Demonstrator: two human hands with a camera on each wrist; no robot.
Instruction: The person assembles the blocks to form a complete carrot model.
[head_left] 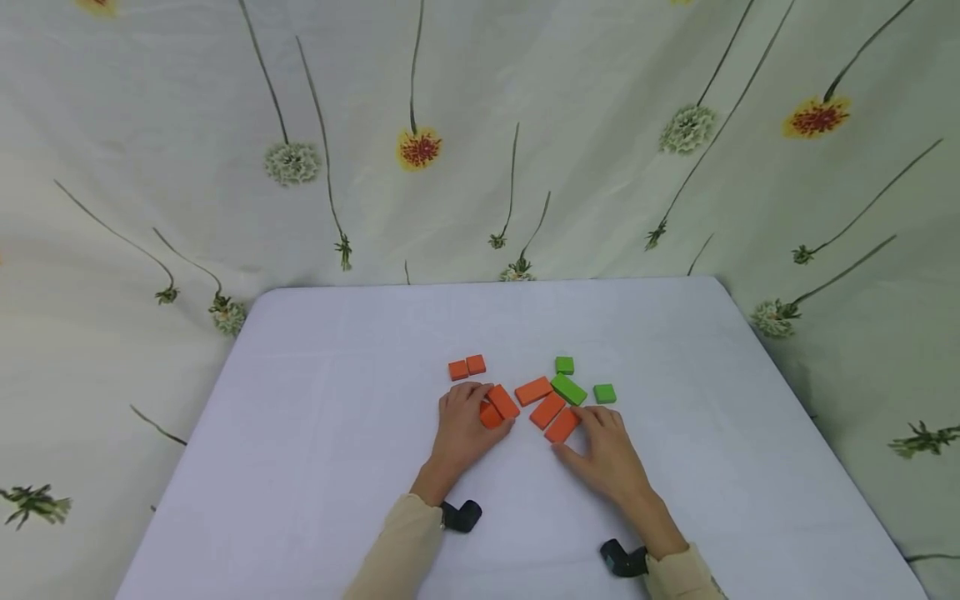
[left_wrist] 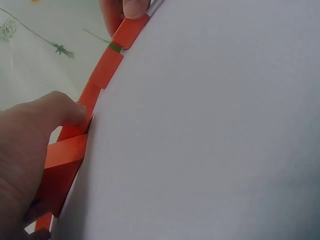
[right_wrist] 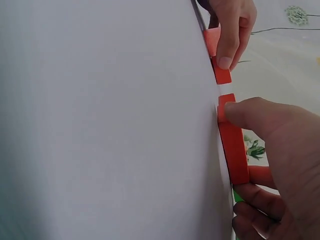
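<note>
My left hand holds an orange block between thumb and fingers; a second orange block lies against it under the hand. My right hand pinches the nearest orange block by its ends. Beside that one lie another orange block and, farther back, a third, whose right end is near a long green block. In the right wrist view the right thumb touches an orange block's end, with the fingers at the far end of a long orange face.
Two small orange blocks sit behind my left hand. One small green block stands behind the long green one, another to its right. The white table ends at a flowered cloth.
</note>
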